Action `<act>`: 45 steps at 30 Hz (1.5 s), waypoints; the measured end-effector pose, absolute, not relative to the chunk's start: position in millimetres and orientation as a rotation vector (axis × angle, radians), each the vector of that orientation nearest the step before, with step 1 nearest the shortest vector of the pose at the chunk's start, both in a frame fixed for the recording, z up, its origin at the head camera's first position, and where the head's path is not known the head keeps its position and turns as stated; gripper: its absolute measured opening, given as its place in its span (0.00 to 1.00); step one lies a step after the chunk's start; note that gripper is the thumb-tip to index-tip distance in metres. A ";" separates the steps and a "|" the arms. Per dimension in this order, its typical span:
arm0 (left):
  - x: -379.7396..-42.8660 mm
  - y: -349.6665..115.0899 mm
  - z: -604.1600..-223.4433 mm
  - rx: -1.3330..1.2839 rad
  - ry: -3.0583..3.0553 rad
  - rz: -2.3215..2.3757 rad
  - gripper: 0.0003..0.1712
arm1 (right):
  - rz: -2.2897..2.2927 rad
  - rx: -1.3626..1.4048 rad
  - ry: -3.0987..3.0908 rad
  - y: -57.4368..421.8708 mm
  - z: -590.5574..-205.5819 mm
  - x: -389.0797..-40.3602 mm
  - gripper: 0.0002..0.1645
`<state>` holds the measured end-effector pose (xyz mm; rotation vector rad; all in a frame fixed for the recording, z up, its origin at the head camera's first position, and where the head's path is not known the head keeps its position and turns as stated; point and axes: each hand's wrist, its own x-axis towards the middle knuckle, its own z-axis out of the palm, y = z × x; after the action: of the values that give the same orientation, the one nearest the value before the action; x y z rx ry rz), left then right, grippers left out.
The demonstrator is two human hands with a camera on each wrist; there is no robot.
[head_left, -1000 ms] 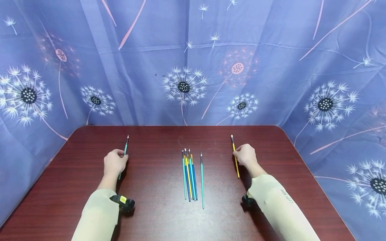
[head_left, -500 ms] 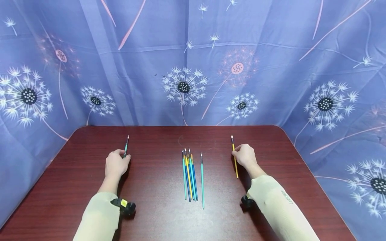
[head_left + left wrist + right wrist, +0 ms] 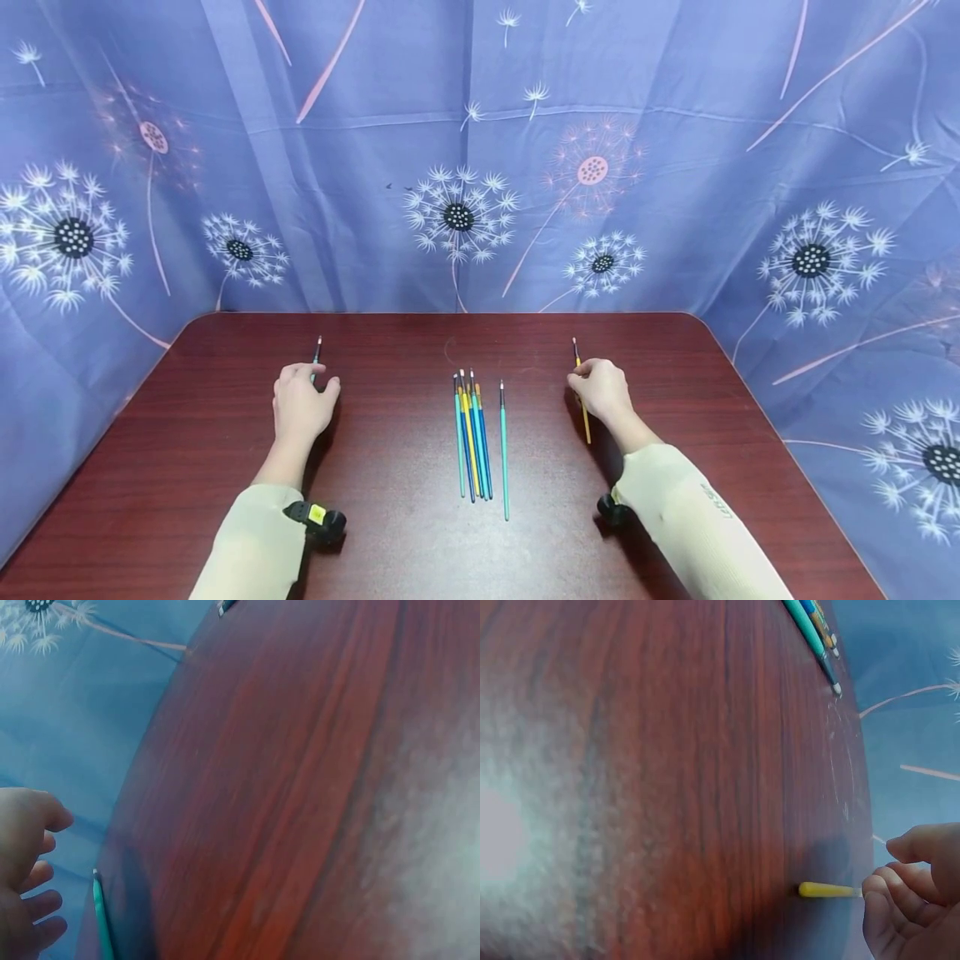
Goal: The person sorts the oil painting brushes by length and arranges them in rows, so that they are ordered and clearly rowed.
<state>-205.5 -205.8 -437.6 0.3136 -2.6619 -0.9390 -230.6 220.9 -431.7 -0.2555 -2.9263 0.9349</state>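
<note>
My left hand (image 3: 303,406), fingers spread, is beside a teal paintbrush (image 3: 317,352) at the table's far left. The hand covers most of that brush's handle in the head view; in the left wrist view the teal handle (image 3: 103,919) lies a little apart from the loose fingers. On the right, my right hand (image 3: 602,390) is over a yellow paintbrush (image 3: 586,429) and hides its middle. From the right wrist, the yellow handle end (image 3: 829,889) pokes out beyond the half-curled fingers, with the thumb (image 3: 915,841) held away from them.
A bunch of several teal, blue and yellow paintbrushes (image 3: 471,442) lies at mid-table, bristles away from me. One teal paintbrush (image 3: 504,458) lies just right of it. The dark red wooden table (image 3: 390,533) ends at a blue dandelion-print curtain (image 3: 360,208).
My left hand has let go of the teal brush and shifted right and slightly forward, spreading its fingers. My right hand has moved slightly left, its fingers loosening at the yellow brush, which shifted slightly left.
</note>
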 end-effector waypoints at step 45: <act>-182.5 -112.1 -440.4 0.002 -2.844 -1.063 0.19 | 1.556 -0.123 -2.878 152.7 -435.4 -195.8 0.10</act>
<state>-182.5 -112.1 -440.4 0.0021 -2.8444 -1.0630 -195.8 152.7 -435.4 -0.1226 -2.8779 1.5563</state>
